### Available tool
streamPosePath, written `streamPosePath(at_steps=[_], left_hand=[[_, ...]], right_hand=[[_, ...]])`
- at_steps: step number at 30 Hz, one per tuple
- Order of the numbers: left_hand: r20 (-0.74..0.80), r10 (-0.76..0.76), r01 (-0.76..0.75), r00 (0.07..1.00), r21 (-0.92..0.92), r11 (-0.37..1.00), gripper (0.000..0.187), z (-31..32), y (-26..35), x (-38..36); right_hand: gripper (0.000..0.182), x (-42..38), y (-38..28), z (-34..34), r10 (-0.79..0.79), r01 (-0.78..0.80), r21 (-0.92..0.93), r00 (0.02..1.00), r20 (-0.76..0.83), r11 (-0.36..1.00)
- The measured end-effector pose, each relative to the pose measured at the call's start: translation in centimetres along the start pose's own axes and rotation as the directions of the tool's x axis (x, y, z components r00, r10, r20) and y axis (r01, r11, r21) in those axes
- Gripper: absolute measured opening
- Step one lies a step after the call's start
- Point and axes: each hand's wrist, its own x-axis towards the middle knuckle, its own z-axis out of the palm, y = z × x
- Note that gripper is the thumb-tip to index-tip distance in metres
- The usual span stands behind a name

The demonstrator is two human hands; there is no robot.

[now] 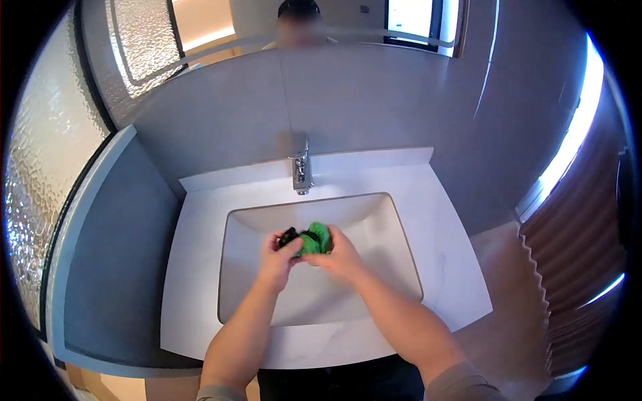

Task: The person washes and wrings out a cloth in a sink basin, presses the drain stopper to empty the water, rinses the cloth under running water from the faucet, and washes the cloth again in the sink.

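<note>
Chrome faucet [301, 171], white countertop [441, 220]

We see only part of the crumpled green cloth [317, 238], for our left hand [277, 257] and right hand [341, 257] cover its lower side. A small black item [289, 235] shows at our left fingertips, too small to identify. Our hands hide the drain of the white rectangular basin [374, 220]. The upper edge crops the wall mirror [334, 27], and the figure reflected there is blurred. Our elbows run off the bottom edge.
</note>
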Motion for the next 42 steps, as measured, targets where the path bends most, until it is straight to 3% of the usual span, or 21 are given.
streamPosePath(at_steps=[1, 2, 4, 9, 12, 14, 15, 17, 18, 20, 22, 24, 25, 26, 28, 30, 32, 35, 38, 42], left_hand=[[0.014, 0.015, -0.014, 1.000, -0.066, 0.998, 0.029, -0.6, -0.1, 0.6], [0.024, 0.033, -0.029, 0.999, -0.136, 0.990, 0.026, -1.3, -0.3, 1.0], [0.020, 0.072, -0.067, 0.997, -0.173, 0.983, 0.022, -1.3, -0.5, 1.1], [0.009, 0.079, -0.077, 0.997, -0.127, 0.989, 0.021, -1.8, -0.7, 1.6], [-0.028, 0.047, -0.051, 0.998, -0.145, 0.988, 0.020, -2.0, -0.6, 1.9], [0.042, -0.079, 0.086, 0.996, -0.204, 0.975, 0.025, -1.7, 0.3, 1.0], [0.034, -0.081, 0.087, 0.996, -0.212, 0.973, 0.025, -1.5, 0.7, 0.4], [0.250, -0.076, 0.115, 0.965, -0.146, 0.983, 0.033, -1.0, 1.5, -0.2], [0.253, -0.071, 0.111, 0.965, -0.147, 0.983, 0.033, -1.0, 1.6, 0.0], [0.288, -0.198, 0.199, 0.937, 0.025, 0.980, 0.041, -1.1, 1.2, 0.2], [0.287, -0.197, 0.180, 0.937, 0.084, 0.980, 0.039, -1.5, 0.6, 0.7], [0.329, -0.156, 0.161, 0.931, 0.010, 0.987, 0.036, -1.7, 1.1, 0.7], [0.371, -0.100, 0.151, 0.923, -0.110, 0.982, 0.035, -1.4, 1.4, 0.5], [0.371, -0.093, 0.145, 0.924, -0.114, 0.983, 0.035, -1.5, 1.6, 0.5], [0.434, -0.068, 0.244, 0.898, -0.363, 0.899, 0.034, -2.1, 1.5, 0.4], [0.463, -0.051, 0.245, 0.885, -0.369, 0.897, 0.030, -2.0, 1.0, 0.3], [0.378, 0.083, -0.004, 0.922, -0.205, 0.979, 0.029, -1.3, 1.1, 0.2], [0.300, 0.181, -0.071, 0.937, -0.346, 0.936, 0.032, -0.8, 1.4, -0.1], [0.290, 0.200, -0.049, 0.936, -0.455, 0.889, 0.040, -1.4, 2.0, -0.1], [0.365, 0.209, -0.034, 0.907, -0.432, 0.901, 0.053, -1.6, 3.4, -1.5]], right_hand=[[0.052, 0.2, -0.2, -0.3, 0.043, -0.041, 0.236, 0.999, -0.003, 0.971], [0.052, 0.4, -0.5, -0.6, 0.053, -0.051, 0.233, 0.999, -0.003, 0.971], [0.046, 0.8, -1.1, -1.1, 0.134, -0.117, 0.405, 0.991, -0.014, 0.907], [0.041, 0.7, -0.9, -1.2, 0.115, -0.071, 0.450, 0.991, -0.072, 0.890], [0.040, 0.7, -1.5, -1.2, 0.125, -0.122, 0.543, 0.992, 0.031, 0.831], [0.039, 0.3, -2.5, -1.1, 0.218, -0.179, 0.739, 0.975, 0.045, 0.649], [0.039, 0.2, -2.4, -1.2, 0.224, -0.190, 0.735, 0.973, 0.053, 0.651], [0.037, 0.3, -2.4, -2.0, 0.223, -0.190, 0.838, 0.971, 0.084, 0.511], [0.037, 0.5, -2.3, -2.3, 0.218, -0.187, 0.837, 0.972, 0.083, 0.514], [0.029, 0.4, -1.9, -3.0, 0.171, -0.178, 0.807, 0.980, 0.098, 0.563], [0.030, 0.5, -1.7, -3.4, 0.151, -0.170, 0.805, 0.983, 0.100, 0.569], [0.030, 0.7, -1.4, -3.6, 0.129, -0.162, 0.800, 0.986, 0.106, 0.577], [0.032, 1.0, -1.1, -3.5, 0.125, -0.104, 0.726, 0.992, 0.025, 0.680], [0.034, 1.2, -0.9, -3.4, 0.110, -0.052, 0.633, 0.993, -0.053, 0.772], [0.036, 0.8, -1.9, -2.8, 0.117, -0.056, 0.622, 0.992, -0.057, 0.781], [0.039, 0.2, -2.3, -2.4, 0.135, -0.065, 0.612, 0.988, -0.068, 0.788], [0.037, 0.3, -2.8, -2.3, 0.065, -0.051, 0.638, 0.998, 0.001, 0.768], [0.034, -0.7, -4.6, -2.1, 0.020, -0.019, 0.693, 1.000, 0.006, 0.720], [0.029, -0.9, -4.8, -2.4, 0.020, 0.027, 0.741, 0.998, -0.054, 0.671], [0.021, -0.4, -3.7, -4.0, -0.010, 0.003, 0.745, 1.000, 0.005, 0.667]])
